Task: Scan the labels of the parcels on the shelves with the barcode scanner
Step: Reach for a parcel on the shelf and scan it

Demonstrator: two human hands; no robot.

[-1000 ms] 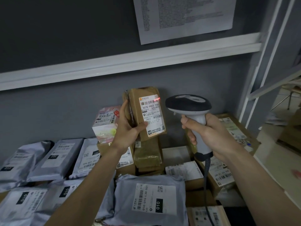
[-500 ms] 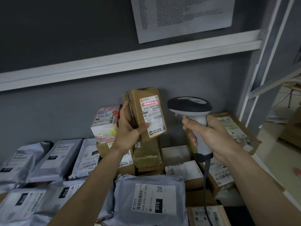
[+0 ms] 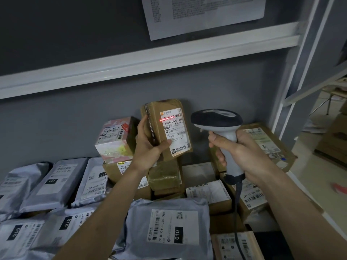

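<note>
My left hand [image 3: 148, 147] grips a brown parcel [image 3: 167, 128] above the shelf's back edge, my right hand [image 3: 242, 154] wraps the scanner [image 3: 217, 122]; its beam crosses the label, many parcels seemingly left

Both forearms are reaching forward; the left hand [image 3: 148, 147] is gripping with thumb across, the right hand [image 3: 242, 152] is clenching, fingers curled.
</note>
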